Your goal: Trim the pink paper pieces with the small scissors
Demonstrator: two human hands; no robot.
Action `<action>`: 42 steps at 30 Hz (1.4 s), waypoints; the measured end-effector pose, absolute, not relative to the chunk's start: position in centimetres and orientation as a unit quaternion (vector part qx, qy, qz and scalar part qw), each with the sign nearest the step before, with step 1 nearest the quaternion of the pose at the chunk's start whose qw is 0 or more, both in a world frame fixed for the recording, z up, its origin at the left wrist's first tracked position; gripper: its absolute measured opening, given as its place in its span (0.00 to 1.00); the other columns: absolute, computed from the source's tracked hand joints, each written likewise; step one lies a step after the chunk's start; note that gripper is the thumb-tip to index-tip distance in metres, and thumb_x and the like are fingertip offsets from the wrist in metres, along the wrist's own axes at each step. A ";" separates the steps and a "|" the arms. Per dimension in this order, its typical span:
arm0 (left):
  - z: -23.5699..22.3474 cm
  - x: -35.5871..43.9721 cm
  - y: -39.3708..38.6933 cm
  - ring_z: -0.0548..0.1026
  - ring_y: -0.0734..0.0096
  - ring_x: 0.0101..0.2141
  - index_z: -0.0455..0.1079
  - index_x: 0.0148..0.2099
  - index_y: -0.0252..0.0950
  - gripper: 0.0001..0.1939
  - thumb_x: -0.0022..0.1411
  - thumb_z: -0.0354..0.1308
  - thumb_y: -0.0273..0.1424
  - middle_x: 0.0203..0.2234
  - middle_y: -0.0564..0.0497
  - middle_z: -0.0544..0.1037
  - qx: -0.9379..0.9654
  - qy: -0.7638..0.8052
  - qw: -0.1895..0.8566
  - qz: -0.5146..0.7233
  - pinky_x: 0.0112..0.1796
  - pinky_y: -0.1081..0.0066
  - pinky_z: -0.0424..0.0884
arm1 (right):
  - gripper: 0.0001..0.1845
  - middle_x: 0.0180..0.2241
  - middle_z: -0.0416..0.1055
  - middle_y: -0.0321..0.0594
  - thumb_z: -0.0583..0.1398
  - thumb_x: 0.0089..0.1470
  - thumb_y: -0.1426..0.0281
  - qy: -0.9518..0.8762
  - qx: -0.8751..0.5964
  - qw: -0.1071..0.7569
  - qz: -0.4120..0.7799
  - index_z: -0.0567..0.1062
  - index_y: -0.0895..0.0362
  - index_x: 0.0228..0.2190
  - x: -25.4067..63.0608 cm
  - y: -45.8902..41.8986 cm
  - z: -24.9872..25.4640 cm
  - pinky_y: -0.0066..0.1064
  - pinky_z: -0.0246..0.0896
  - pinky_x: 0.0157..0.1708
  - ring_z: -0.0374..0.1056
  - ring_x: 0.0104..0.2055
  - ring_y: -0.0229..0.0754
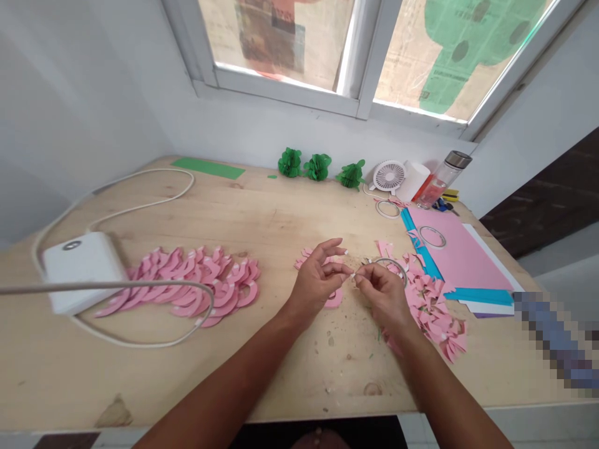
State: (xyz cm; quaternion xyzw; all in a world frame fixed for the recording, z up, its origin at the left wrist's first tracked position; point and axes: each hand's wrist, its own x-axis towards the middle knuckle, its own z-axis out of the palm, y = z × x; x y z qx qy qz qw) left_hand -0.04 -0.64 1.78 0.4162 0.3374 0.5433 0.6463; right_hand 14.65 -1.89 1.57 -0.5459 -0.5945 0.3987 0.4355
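Note:
My left hand (314,282) is over the middle of the table, its thumb and index finger pinched and its other fingers loosely bent. A tiny white bit sits on one of its raised fingertips. Opposite it, my right hand (381,288) is closed in a pinch, and a small white piece (352,275) shows where the fingertips of both hands meet. Partly under my left hand lies a pink paper loop (334,300); small pink pieces (302,257) are behind it. A ring, perhaps a tape roll (401,269), is partly hidden behind my right hand.
Curved pink paper pieces (224,280) are heaped at left by a white device (84,268) with a looping cable (206,293). Pink scraps (433,305) and coloured sheets (477,249) lie at right. Green paper shapes (317,167), a small fan (389,176) and a bottle (444,178) stand behind.

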 end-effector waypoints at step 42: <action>1.3 0.3 -1.1 0.70 0.80 0.28 0.62 0.53 0.42 0.27 0.50 0.56 0.22 0.45 0.47 0.68 0.512 0.368 0.545 0.552 0.29 0.78 0.66 | 0.07 0.19 0.60 0.30 0.58 0.46 0.67 -0.543 -0.524 0.460 0.468 0.69 0.58 0.24 14.3 -1.8 1.1 0.23 0.45 0.19 0.52 0.20 0.31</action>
